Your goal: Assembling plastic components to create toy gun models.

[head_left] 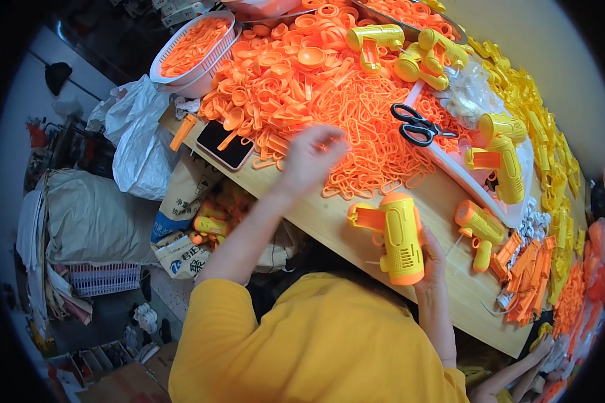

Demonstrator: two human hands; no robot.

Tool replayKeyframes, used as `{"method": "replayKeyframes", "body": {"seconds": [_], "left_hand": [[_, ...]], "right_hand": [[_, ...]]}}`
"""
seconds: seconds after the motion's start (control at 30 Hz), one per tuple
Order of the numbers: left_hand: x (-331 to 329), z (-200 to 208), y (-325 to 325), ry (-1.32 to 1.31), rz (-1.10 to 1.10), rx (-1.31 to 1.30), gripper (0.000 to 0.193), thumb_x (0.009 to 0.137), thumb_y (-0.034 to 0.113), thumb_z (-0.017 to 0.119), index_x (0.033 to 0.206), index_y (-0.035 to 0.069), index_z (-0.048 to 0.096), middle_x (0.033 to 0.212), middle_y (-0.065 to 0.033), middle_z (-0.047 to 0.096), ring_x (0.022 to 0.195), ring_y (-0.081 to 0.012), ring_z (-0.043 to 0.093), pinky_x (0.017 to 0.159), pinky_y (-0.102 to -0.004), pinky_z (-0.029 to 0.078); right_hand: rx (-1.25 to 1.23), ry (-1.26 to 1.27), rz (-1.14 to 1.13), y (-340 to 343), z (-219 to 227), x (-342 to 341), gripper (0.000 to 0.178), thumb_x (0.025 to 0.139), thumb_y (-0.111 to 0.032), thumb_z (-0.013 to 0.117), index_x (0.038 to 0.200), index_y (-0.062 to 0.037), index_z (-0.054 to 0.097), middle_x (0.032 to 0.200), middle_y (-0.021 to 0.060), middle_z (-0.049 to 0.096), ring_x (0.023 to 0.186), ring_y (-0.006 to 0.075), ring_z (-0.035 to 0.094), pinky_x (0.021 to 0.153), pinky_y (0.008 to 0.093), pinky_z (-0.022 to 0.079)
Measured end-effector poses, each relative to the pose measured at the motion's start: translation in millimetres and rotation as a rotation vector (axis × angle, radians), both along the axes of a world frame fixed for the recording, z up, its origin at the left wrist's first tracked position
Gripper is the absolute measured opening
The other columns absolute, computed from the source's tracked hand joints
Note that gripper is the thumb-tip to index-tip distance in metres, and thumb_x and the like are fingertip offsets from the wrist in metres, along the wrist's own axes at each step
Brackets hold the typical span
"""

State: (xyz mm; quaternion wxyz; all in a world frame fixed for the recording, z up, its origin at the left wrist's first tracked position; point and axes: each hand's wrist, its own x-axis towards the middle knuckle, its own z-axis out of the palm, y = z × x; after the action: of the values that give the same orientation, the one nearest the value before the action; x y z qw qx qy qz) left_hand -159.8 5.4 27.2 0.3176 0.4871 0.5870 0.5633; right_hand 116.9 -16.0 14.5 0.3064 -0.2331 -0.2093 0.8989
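Note:
My right hand [433, 260] is closed around a yellow toy gun [402, 238] with orange end caps, held above the table's front edge. An orange piece sticks out from its open handle at the left. Over the edge of a heap of orange plastic loops [376, 148] hovers my left hand [312, 160]. Its fingers are bent and smeared by motion, so whether they hold anything is not visible. To the left of that hand are orange scoop-like parts [269, 74] in a big pile. A phone [225, 144] with an orange piece on it lies near the table's left edge.
Black-handled scissors [417, 125] rest beyond the loops. More yellow toy guns [505, 161] lie to the right, near orange strips [531, 279] and yellow parts [551, 174]. A white basket [198, 47] stands far left. Another person's hand [543, 346] shows at lower right.

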Motion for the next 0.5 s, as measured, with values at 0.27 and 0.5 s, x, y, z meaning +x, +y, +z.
{"method": "replayKeyframes", "body": {"seconds": [0.27, 0.5], "left_hand": [[-159.8, -0.1, 23.0, 0.838, 0.553, 0.08, 0.019, 0.079, 0.013, 0.072, 0.095, 0.003, 0.069, 0.087, -0.0095, 0.065, 0.073, -0.0191, 0.063, 0.068, -0.0299, 0.05], [-174.7, -6.8, 38.5, 1.068, 0.43, 0.072, 0.017, 0.08, 0.015, 0.07, 0.095, 0.007, 0.07, 0.089, -0.0107, 0.063, 0.082, -0.0303, 0.063, 0.073, -0.0384, 0.051]], "right_hand": [[-0.068, -0.061, -0.158, -3.0, -7.8, 17.2, 0.06, 0.09, -0.045, 0.052, 0.13, -0.0004, 0.047, 0.11, 0.0252, 0.062, 0.091, 0.0346, 0.065, 0.077, 0.0435, 0.056], [-0.01, -0.112, -0.213, -5.6, -5.2, 18.8, 0.06, 0.089, -0.046, 0.051, 0.126, 0.0009, 0.05, 0.108, 0.0248, 0.063, 0.089, 0.0328, 0.065, 0.077, 0.0422, 0.055]]}}
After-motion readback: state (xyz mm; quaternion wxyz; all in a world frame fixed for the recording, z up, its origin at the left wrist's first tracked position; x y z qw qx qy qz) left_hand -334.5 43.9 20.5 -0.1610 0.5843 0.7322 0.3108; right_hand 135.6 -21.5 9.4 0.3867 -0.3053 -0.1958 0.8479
